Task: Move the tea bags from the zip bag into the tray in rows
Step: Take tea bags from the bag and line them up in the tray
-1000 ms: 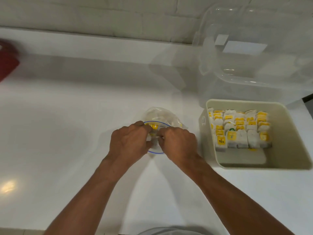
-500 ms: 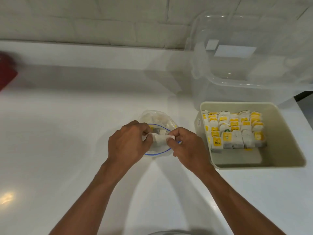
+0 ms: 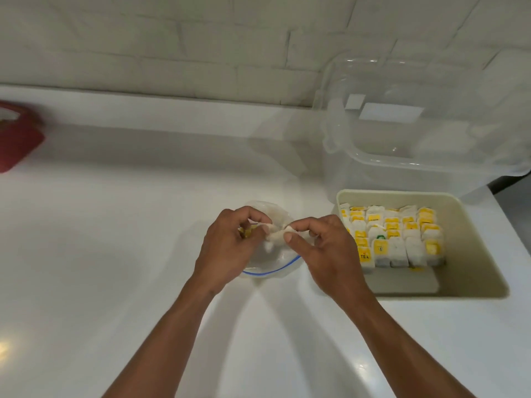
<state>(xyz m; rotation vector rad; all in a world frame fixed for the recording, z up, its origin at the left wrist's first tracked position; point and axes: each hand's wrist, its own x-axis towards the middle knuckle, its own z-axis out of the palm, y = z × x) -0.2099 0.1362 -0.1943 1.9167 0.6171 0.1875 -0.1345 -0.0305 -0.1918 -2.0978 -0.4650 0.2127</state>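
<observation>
A white counter (image 3: pixel 100 254) fills most of the frame, w/ a white brick wall (image 3: pixel 172 38) seen across the top. At upper right a large clear plastic bin (image 3: pixel 431 145) is seen, lying tipped, its open rim toward the camera. Just below it, at centre right, a beige tray (image 3: pixel 482 254) is set on the counter; rows of tea bags (image 3: pixel 393 237) w/ yellow tags are packed upright in its far half, the near strip of the tray floor being bare. Part of a red object (image 3: pixel 17 139) is cut off at the left edge, well apart from the rest.

At frame centre the clear zip bag (image 3: pixel 270 262) w/ blue seal line is seen lying on the counter, mostly hidden under both hands, just left of the tray but apart from it. The left hand (image 3: pixel 227 251) is curled over the bag's left side, fingertips bent in; a yellow tag is glimpsed beneath its fingers. The right hand (image 3: pixel 324 251) is placed at the bag's right. A single whitish tea bag (image 3: pixel 277 234) is pinched between thumb and fingers of both hands, just above the zip bag's mouth, approx. midway between the two hands. Edges are blurred, so whether it is fully out of the bag cannot be told.
</observation>
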